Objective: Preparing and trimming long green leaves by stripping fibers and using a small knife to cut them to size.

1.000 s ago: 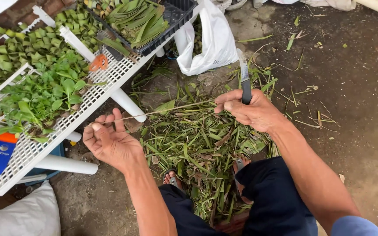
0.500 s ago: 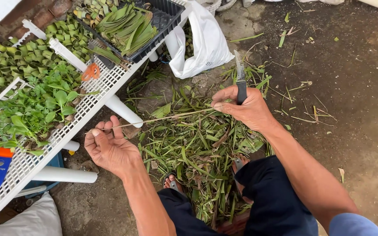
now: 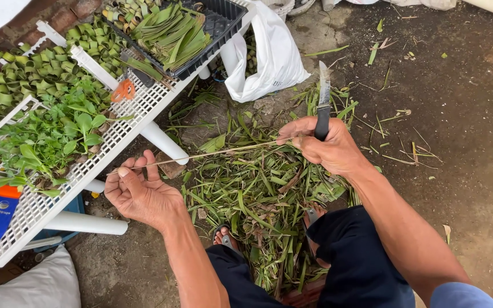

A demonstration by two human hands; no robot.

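1. The right hand [image 3: 332, 149], right of centre in the frame, has its grip clenched around the black handle of a knife [image 3: 322, 105], blade pointing up the frame.
2. The same hand pinches one end of a thin pale leaf rib [image 3: 212, 154], which stretches leftward across the middle of the frame.
3. The left hand [image 3: 138, 191], lower left of centre, palm up, pinches the rib's other end between thumb and fingers.
4. Below the rib, a heap of green leaf trimmings [image 3: 258, 199] lies on the ground between the person's feet.
5. A white slatted rack [image 3: 87, 165] at the left carries leafy sprigs and folded leaf cups; a black crate [image 3: 223, 23] of cut leaves sits at the top.
6. A white plastic bag [image 3: 272, 63] stands just above the heap.
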